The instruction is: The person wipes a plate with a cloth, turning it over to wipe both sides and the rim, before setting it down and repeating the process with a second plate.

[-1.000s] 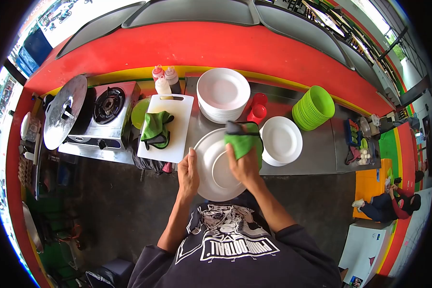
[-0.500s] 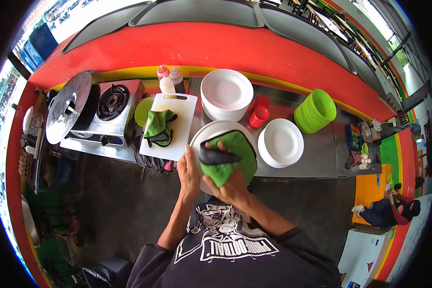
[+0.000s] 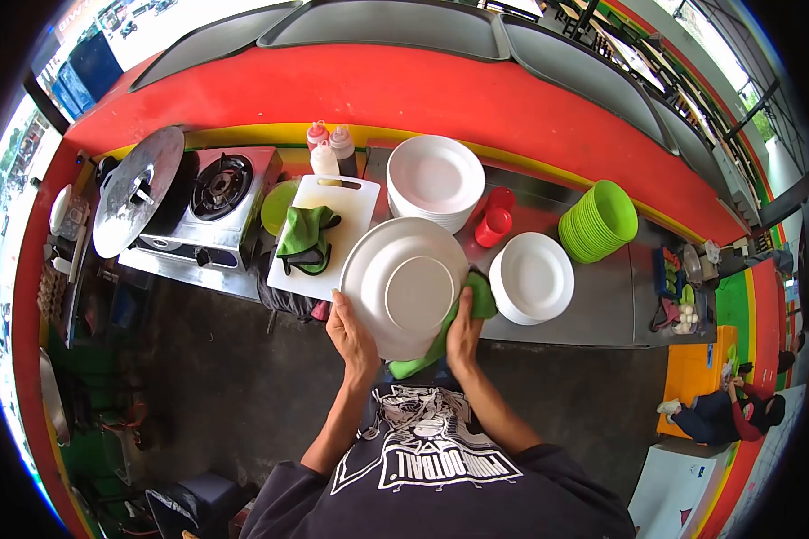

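Observation:
A white plate (image 3: 368,260) is held up in front of my chest, its underside with the round foot ring facing me. My left hand (image 3: 352,340) grips its left rim, thumb on the near face. At the opposite edge, my right hand (image 3: 463,337) is closed on the rim together with a green cloth (image 3: 481,296), part of which hangs behind the plate. Beyond the plate stands a tall stack of white plates (image 3: 436,175). A shorter stack of white plates (image 3: 535,277) is to the right. A second green cloth (image 3: 307,235) lies crumpled on a white cutting board (image 3: 355,214).
A gas stove (image 3: 217,202) and a large metal lid (image 3: 139,193) are on the left. Sauce bottles (image 3: 324,160) stand behind the board. Red cups (image 3: 493,227) and stacked green cups (image 3: 600,223) are on the steel counter (image 3: 593,305). Another person (image 3: 728,409) sits far right.
The plate has been flipped, so its underside now faces me. My right hand has moved from wiping the plate's face to its right rim, taking the green cloth along.

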Demonstrator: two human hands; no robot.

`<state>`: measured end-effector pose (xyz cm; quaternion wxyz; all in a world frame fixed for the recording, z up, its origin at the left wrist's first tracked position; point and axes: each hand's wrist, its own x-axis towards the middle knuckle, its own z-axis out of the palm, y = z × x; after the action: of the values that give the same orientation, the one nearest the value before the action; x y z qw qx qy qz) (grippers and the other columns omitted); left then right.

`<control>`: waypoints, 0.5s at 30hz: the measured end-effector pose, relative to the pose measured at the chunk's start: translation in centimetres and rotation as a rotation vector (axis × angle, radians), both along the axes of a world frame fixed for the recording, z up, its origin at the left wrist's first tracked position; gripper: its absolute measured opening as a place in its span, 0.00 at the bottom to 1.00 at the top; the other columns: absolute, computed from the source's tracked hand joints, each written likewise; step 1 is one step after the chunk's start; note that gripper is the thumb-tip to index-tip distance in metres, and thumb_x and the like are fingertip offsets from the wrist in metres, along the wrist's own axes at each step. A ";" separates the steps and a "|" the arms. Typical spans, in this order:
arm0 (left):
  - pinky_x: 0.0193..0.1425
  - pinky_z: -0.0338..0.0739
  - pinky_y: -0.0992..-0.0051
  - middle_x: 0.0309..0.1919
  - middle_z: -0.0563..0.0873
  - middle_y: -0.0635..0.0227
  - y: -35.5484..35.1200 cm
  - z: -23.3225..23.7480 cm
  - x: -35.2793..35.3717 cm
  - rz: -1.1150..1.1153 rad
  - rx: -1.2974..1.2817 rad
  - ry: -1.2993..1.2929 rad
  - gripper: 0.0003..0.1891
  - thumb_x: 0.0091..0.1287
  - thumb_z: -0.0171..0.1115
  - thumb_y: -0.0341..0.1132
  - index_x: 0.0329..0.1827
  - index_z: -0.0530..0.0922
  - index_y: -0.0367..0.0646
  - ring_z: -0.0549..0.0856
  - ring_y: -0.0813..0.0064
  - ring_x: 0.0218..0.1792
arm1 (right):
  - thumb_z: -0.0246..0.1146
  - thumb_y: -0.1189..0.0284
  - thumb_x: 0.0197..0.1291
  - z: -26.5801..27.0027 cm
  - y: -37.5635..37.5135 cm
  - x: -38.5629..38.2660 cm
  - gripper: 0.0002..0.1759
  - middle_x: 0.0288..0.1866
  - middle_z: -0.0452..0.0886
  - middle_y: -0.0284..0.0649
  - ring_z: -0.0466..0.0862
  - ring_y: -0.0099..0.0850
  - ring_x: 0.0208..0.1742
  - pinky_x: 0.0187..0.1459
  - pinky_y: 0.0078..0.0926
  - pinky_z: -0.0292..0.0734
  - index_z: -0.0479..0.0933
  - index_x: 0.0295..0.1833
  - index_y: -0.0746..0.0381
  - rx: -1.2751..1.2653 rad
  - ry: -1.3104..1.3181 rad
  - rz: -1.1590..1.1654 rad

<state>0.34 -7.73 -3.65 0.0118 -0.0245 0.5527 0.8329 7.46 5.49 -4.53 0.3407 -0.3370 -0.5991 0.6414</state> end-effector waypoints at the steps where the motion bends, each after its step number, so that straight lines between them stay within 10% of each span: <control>1: 0.33 0.73 0.84 0.30 0.84 0.75 0.4 0.0 0.2 0.020 -0.009 0.033 0.24 0.81 0.45 0.50 0.40 0.80 0.39 0.78 0.90 0.29 | 0.46 0.54 0.79 -1.7 -0.9 0.1 0.28 0.55 0.80 0.45 0.78 0.35 0.57 0.60 0.30 0.69 0.72 0.62 0.71 0.020 -0.013 -0.032; 6: 0.34 0.70 0.84 0.29 0.82 0.77 2.7 1.5 0.4 0.122 -0.046 0.101 0.24 0.82 0.43 0.49 0.39 0.79 0.39 0.75 0.90 0.30 | 0.34 0.44 0.77 -1.3 -2.9 2.8 0.41 0.65 0.71 0.51 0.74 0.34 0.59 0.59 0.30 0.70 0.60 0.72 0.71 -0.061 -0.230 0.402; 12: 0.30 0.61 0.82 0.23 0.71 0.81 4.1 3.2 0.1 0.116 -0.147 0.153 0.26 0.82 0.43 0.50 0.31 0.74 0.38 0.65 0.89 0.26 | 0.38 0.44 0.77 -4.1 1.3 1.3 0.41 0.76 0.62 0.45 0.61 0.33 0.75 0.75 0.29 0.51 0.58 0.76 0.70 -0.231 0.022 0.216; 15: 0.30 0.59 0.82 0.22 0.71 0.81 2.7 2.9 -0.2 -0.072 -0.209 0.149 0.26 0.81 0.44 0.50 0.31 0.74 0.37 0.65 0.90 0.26 | 0.45 0.40 0.73 0.5 5.9 -0.2 0.39 0.66 0.75 0.40 0.75 0.28 0.63 0.65 0.29 0.69 0.67 0.70 0.64 -0.432 0.082 0.016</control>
<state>0.18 -5.03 -0.76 -0.0019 0.0561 0.6363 0.7694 7.24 11.44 -4.00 0.2795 -0.3710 -0.4362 0.7707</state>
